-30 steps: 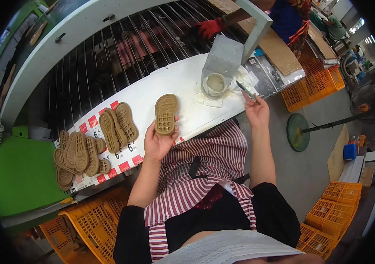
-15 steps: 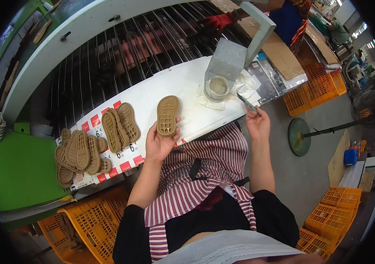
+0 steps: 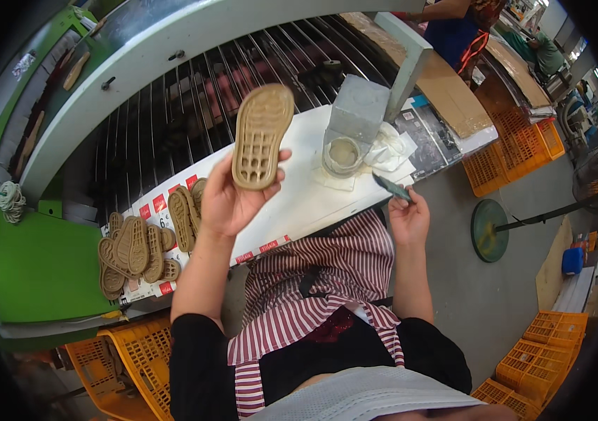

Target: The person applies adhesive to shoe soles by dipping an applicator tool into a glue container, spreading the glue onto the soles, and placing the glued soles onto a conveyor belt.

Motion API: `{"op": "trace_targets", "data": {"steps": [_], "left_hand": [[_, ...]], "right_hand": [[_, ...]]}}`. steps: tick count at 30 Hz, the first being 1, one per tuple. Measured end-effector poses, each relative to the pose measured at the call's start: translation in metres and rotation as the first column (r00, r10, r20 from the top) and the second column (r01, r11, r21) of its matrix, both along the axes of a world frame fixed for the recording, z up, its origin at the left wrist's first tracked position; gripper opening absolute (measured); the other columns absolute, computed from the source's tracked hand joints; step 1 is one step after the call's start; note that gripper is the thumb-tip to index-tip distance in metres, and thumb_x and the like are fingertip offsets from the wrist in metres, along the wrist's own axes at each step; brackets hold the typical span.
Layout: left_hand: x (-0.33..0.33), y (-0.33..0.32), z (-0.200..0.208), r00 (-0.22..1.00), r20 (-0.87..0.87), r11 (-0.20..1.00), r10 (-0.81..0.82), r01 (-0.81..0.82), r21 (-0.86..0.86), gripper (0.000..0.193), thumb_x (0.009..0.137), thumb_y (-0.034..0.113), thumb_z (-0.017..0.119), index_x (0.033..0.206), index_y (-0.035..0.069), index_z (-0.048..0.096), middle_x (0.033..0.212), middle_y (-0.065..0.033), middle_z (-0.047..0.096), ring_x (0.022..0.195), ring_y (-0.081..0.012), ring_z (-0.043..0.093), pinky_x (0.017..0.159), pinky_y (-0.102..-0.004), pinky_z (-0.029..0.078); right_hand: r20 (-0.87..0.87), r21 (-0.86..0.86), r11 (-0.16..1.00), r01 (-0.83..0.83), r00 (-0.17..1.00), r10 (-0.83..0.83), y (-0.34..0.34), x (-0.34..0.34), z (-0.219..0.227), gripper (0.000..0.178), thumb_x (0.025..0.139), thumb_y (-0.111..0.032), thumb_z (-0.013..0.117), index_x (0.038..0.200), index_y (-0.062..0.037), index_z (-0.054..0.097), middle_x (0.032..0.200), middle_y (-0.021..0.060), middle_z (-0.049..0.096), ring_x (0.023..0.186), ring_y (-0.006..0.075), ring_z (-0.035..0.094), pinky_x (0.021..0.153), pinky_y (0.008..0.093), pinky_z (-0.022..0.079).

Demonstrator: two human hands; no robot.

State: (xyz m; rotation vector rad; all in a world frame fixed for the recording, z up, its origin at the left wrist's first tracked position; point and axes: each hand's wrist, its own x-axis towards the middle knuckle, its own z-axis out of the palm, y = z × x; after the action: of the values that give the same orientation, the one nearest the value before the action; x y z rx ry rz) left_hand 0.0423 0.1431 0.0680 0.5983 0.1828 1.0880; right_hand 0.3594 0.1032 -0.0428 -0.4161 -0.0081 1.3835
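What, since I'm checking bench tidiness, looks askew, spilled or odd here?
The tan soles at the left lie heaped at uneven angles. Near the jar, white tissue sits crumpled and the board looks faintly stained. The held sole shows no obvious damage.

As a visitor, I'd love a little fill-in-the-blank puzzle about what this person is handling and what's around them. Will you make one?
The ____ hand holds up a tan shoe sole, while the other hand holds a slim dark thing.
The apron is patterned with ____.
In this view, the jar stands to the ____ of the pile of soles.
The broad flat surface at left is coloured ____.

Missing words: left; stripes; right; green.
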Motion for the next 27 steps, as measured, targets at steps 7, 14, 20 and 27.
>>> {"op": "trace_targets", "data": {"steps": [7, 14, 20, 27], "left_hand": [[0.072, 0.096, 0.146, 0.970, 0.097, 0.940, -0.222, 0.186, 0.286, 0.050, 0.096, 0.022, 0.028, 0.138, -0.004, 0.024, 0.137, -0.0263, 0.032, 0.110, -0.0310, 0.046, 0.089, -0.0366, 0.044], [0.093, 0.277, 0.224, 0.973, 0.058, 0.938, 0.225, -0.232, 0.259, 0.056, 0.095, 0.018, 0.037, 0.138, -0.009, 0.013, 0.139, -0.0329, 0.022, 0.124, -0.0450, 0.034, 0.102, -0.0479, 0.038], [0.123, 0.255, 0.222, 0.925, -0.038, 0.921, 0.377, -0.371, 0.119, 0.063, 0.096, 0.019, 0.040, 0.140, -0.005, 0.001, 0.141, -0.0299, 0.017, 0.130, -0.0397, 0.029, 0.108, -0.0433, 0.033], [0.160, 0.045, 0.083, 0.703, -0.709, 0.894, -0.049, 0.347, 0.283, 0.036, 0.088, 0.020, 0.057, 0.114, -0.005, 0.053, 0.096, -0.0134, 0.062, 0.084, -0.0199, 0.062, 0.072, -0.0301, 0.050]], "right_hand": [[-0.036, -0.024, 0.998, -0.053, 0.998, 0.052, -0.012, 0.040, 0.013, 0.011, 0.081, -0.004, 0.054, 0.090, 0.0019, 0.056, 0.089, 0.0138, 0.060, 0.066, 0.0151, 0.052, 0.056, 0.0236, 0.044], [-0.072, -0.043, 0.995, -0.094, 0.993, 0.091, -0.010, 0.087, 0.028, 0.013, 0.081, -0.004, 0.054, 0.093, 0.0001, 0.057, 0.093, 0.0153, 0.062, 0.062, 0.0150, 0.052, 0.060, 0.0258, 0.045], [-0.062, -0.058, 0.998, 0.017, 0.998, -0.021, -0.009, 0.121, 0.029, 0.013, 0.082, -0.004, 0.053, 0.093, 0.0003, 0.056, 0.091, 0.0157, 0.062, 0.060, 0.0174, 0.052, 0.060, 0.0275, 0.044], [0.097, 0.114, 0.979, 0.166, 0.979, -0.177, -0.004, 0.128, 0.053, 0.015, 0.088, -0.008, 0.052, 0.100, -0.0001, 0.055, 0.096, 0.0101, 0.058, 0.071, 0.0136, 0.052, 0.066, 0.0269, 0.044]]}}
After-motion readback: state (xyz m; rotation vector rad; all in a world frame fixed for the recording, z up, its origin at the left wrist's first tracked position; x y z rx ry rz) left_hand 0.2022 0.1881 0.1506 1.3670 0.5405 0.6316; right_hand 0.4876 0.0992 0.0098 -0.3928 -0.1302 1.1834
